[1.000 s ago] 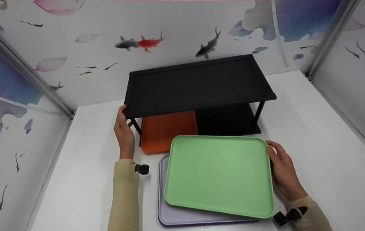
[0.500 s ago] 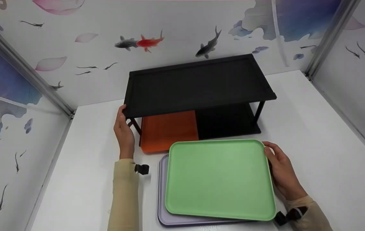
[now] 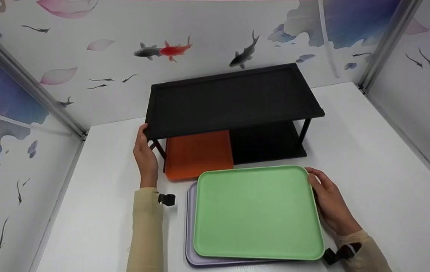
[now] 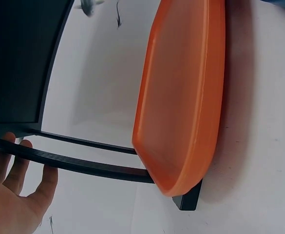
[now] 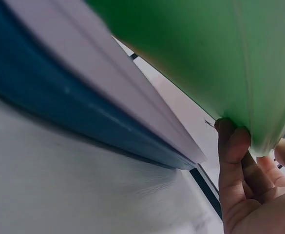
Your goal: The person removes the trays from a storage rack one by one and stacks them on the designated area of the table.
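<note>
4 rect. trays: orange tray [image 3: 199, 155], green tray [image 3: 258, 213], lavender tray [image 3: 191, 226], blue tray [image 5: 84, 112]; 1 blk. 2-tier rack [image 3: 233, 102]; 2 hands, L hand [image 3: 146, 160] + R hand [image 3: 332, 204]

No lettering, label, brand, number or sign can be read on anything.

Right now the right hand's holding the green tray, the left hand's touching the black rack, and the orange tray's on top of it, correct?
Not quite: the orange tray sits below the top of the black rack, as the head view shows. The right hand holds the green tray and the left hand touches the rack.
</note>
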A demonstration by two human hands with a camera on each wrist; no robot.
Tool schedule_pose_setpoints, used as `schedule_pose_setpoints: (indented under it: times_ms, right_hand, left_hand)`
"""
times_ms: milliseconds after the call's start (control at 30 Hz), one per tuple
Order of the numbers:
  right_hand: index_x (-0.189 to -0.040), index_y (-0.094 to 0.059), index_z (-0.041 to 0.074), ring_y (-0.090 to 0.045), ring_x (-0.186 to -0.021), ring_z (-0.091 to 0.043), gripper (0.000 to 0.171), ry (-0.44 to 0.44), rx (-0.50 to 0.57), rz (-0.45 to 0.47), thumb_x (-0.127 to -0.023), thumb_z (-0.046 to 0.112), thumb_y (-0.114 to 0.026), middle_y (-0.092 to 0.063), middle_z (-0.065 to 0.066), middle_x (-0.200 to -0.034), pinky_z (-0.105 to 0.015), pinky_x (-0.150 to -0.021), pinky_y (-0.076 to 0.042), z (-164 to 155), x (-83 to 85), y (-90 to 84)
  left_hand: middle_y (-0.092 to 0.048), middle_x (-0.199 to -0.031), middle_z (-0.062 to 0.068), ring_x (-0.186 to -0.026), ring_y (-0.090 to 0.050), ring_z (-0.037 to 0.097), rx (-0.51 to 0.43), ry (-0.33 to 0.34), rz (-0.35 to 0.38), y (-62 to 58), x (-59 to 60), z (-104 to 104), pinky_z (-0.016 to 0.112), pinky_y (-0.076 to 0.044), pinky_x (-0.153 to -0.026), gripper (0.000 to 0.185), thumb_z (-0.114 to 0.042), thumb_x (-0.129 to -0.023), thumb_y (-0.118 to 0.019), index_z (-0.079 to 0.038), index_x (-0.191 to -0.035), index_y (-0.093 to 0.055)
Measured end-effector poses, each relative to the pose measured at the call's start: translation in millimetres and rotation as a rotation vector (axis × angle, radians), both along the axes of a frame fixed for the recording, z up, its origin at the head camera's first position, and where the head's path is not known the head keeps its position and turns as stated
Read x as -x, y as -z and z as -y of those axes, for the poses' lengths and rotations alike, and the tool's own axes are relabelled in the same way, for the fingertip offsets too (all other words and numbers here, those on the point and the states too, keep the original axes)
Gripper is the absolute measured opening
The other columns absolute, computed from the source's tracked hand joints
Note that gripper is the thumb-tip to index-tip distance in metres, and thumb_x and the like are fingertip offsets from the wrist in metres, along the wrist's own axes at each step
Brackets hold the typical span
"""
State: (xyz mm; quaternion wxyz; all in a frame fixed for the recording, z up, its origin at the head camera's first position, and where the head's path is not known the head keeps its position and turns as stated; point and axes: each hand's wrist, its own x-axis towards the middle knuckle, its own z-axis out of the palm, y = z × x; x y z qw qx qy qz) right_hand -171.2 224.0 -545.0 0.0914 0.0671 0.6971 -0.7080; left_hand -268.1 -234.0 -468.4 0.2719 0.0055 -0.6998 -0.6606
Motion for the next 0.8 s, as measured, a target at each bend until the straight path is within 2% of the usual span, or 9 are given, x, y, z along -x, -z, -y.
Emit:
schedule_pose_setpoints:
  times_ms: [300, 433, 600, 800]
  right_hand:
    - [-0.153, -0.045, 0.012, -0.066, -0.106, -0.010, 0.057, -0.015, -0.044, 0.006, -0.106, 0.042, -0.054, -0.067, 0.006, -0.116, -0.027, -0.090, -0.055, 3.0, -0.7, -2.4]
    - [-0.155, -0.044, 0.011, -0.064, -0.106, -0.009, 0.056, -0.040, -0.083, -0.016, -0.105, 0.034, -0.058, -0.061, -0.001, -0.125, -0.025, -0.089, -0.055, 3.4, -1.5, -1.4]
    - [-0.154, -0.044, 0.006, -0.065, -0.105, -0.010, 0.058, -0.070, -0.083, -0.029, -0.104, 0.028, -0.062, -0.059, -0.009, -0.131, -0.025, -0.088, -0.056, 3.3, -2.2, 0.8]
    - [-0.155, -0.043, 0.006, -0.065, -0.105, -0.009, 0.056, -0.112, -0.140, -0.027, -0.105, 0.026, -0.060, -0.055, -0.020, -0.139, -0.025, -0.087, -0.056, 3.6, -2.2, 1.9]
  left_hand:
    - [-0.050, -0.153, 0.016, -0.134, -0.049, 0.027, 0.007, 0.000, -0.006, 0.6, -0.4, 0.4, 0.055, -0.041, -0.110, 0.043, -0.018, -0.113, -0.029, -0.002, -0.148, -0.049]
    - [-0.049, -0.154, 0.015, -0.137, -0.048, 0.027, 0.004, 0.003, -0.006, 0.8, -0.5, 0.5, 0.055, -0.040, -0.110, 0.044, -0.018, -0.113, -0.029, -0.003, -0.148, -0.049]
    - [-0.048, -0.155, 0.015, -0.139, -0.046, 0.028, 0.009, -0.001, -0.009, -0.1, -0.9, -0.4, 0.056, -0.039, -0.111, 0.044, -0.018, -0.113, -0.029, -0.002, -0.149, -0.048]
    - [-0.048, -0.155, 0.015, -0.139, -0.046, 0.028, 0.011, 0.003, -0.013, 0.3, -0.8, 0.0, 0.057, -0.039, -0.111, 0.044, -0.018, -0.113, -0.028, -0.002, -0.149, -0.048]
